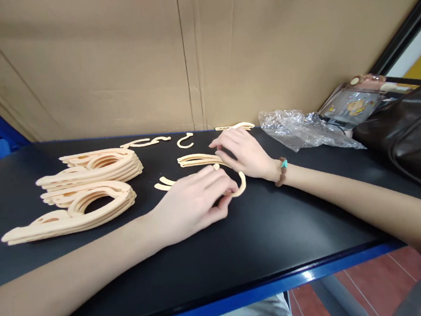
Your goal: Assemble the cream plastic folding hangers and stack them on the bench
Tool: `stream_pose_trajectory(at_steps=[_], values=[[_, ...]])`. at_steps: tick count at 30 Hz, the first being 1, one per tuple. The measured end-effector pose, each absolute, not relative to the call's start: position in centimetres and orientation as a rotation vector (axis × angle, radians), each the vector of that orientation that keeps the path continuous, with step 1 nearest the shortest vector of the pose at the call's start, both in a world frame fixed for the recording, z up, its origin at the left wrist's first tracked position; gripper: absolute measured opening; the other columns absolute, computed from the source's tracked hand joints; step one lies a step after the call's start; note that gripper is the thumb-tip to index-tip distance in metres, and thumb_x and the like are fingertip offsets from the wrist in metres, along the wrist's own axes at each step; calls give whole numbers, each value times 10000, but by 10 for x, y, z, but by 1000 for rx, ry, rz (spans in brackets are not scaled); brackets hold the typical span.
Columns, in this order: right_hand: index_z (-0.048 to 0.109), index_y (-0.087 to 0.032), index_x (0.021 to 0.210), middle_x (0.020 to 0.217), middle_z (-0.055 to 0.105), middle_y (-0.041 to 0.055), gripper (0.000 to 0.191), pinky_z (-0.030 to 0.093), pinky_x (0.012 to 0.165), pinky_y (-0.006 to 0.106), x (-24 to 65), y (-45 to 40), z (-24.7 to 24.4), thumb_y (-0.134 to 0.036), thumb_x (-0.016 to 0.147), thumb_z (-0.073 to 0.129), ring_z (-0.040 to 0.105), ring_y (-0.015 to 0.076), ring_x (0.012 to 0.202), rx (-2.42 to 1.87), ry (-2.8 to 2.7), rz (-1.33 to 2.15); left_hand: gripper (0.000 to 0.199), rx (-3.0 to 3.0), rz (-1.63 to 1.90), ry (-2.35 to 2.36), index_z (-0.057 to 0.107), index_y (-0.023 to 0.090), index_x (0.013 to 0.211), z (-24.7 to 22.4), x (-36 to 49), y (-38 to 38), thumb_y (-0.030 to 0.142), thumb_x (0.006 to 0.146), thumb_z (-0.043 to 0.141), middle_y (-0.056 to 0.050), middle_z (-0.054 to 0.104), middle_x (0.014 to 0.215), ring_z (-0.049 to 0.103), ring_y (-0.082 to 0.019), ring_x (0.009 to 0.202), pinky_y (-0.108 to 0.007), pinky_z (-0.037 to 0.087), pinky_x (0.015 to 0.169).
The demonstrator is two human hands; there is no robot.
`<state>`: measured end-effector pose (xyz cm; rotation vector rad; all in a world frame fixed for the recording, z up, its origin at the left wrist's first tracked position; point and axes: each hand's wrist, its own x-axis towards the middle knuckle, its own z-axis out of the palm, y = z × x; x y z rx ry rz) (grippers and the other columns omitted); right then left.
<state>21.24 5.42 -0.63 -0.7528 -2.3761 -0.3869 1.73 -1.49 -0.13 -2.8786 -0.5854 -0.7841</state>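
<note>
My left hand point(196, 201) is closed at the middle of the black table, its fingertips pinching a cream curved hook point(240, 185). Two pale strip ends point(165, 182) stick out behind that hand, which hides the rest of them. My right hand point(245, 154) is just beyond, fingers bent and apart, over the right end of some stacked cream arms point(199, 159). Whether it touches them is hard to tell. Another loose hook point(185, 141) lies farther back, beside a thin cream piece point(145, 142). More arms point(235, 126) lie behind my right hand.
Stacks of folded cream hangers point(99, 206) stand on the left of the black table point(277, 236). Clear crumpled plastic point(304, 129), a transparent pouch point(356, 104) and a dark leather bag point(409, 134) are on the right. Cardboard point(112, 63) rises behind the table.
</note>
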Motion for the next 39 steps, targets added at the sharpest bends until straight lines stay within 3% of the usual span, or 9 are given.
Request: stream_pose_trajectory(at_steps=[5, 11, 19, 25, 30, 35, 39], values=[[545, -181, 915, 868, 585, 82, 284, 365, 711, 352, 209, 51, -7, -396, 965, 366, 482, 214, 791, -545, -2583, -590, 71, -2890, -1158, -891, 534, 181, 913, -3, 14, -7, 139, 870, 496, 6, 592, 895, 535, -96, 760, -224, 465, 713], [528, -192, 836, 787, 545, 64, 351, 346, 684, 347, 210, 52, -8, -422, 984, 307, 469, 205, 760, -559, -2606, -651, 79, -2968, -1208, -960, 530, 183, 939, -3, 14, -6, 157, 881, 484, 2, 593, 934, 555, -88, 769, -213, 490, 695], [527, -188, 831, 789, 544, 62, 239, 339, 694, 343, 209, 51, -7, -240, 959, 332, 462, 202, 756, -688, -2557, -621, 211, -2749, -894, -911, 478, 196, 1108, -2, 8, 4, 181, 900, 449, -43, 570, 1121, 528, -169, 1033, -291, 506, 800], [533, -180, 855, 813, 561, 65, 188, 348, 732, 345, 210, 54, -10, -246, 940, 378, 484, 211, 774, -812, -2457, -594, 340, -2634, -811, -1009, 436, 133, 1220, -3, 9, 7, 229, 895, 465, -105, 545, 1234, 503, -228, 1134, -383, 454, 946], [562, -170, 887, 844, 574, 69, 266, 363, 774, 338, 210, 57, -11, -261, 972, 327, 494, 209, 799, -933, -2383, -541, 426, -2620, -657, -1213, 430, 98, 1280, -9, 5, 14, 337, 928, 418, -152, 492, 1318, 427, -289, 1240, -458, 411, 990], [595, -155, 958, 938, 586, 92, 307, 367, 804, 338, 211, 62, -14, -286, 989, 318, 511, 220, 870, -979, -2424, -466, 397, -2735, -439, -1287, 527, 159, 1213, -11, 4, 16, 401, 966, 332, -93, 561, 1200, 528, -251, 1057, -433, 445, 908], [600, -164, 973, 977, 588, 80, 289, 375, 770, 305, 213, 64, -15, -216, 983, 316, 534, 200, 875, -1008, -2491, -334, 390, -2685, -415, -1289, 538, 164, 1212, -11, 5, 16, 377, 970, 319, -86, 570, 1192, 532, -250, 1050, -431, 421, 928]])
